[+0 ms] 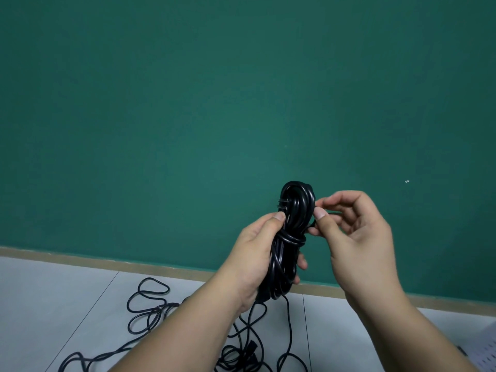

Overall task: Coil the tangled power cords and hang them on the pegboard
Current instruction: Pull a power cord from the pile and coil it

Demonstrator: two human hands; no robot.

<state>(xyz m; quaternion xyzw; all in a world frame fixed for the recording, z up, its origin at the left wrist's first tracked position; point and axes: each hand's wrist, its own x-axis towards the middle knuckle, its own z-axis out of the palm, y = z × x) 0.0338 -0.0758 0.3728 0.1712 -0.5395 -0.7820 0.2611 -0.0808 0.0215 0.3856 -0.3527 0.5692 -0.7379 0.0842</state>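
One cord bundle [291, 253] gripped in left hand [255, 253], tail [311, 224] pinched by right hand [357, 237]; likely binding step; next, tuck tail.

The coiled cord [292, 237], toward 5 o'clock from centre, has a smooth black plastic sheath that is glossy along its loops, and the thin prongs [281, 201] at its upper left look like metal. The loose cords [150, 310] at 7 o'clock have the same sheath but look duller, lying on smooth pale grey floor tiles [53, 304] with a faint sheen. The green wall [188, 89] is matt and even, the skirting strip [80, 260] flat tan, and the white pegboard panel [483, 355] at 4 o'clock perforated and matt.
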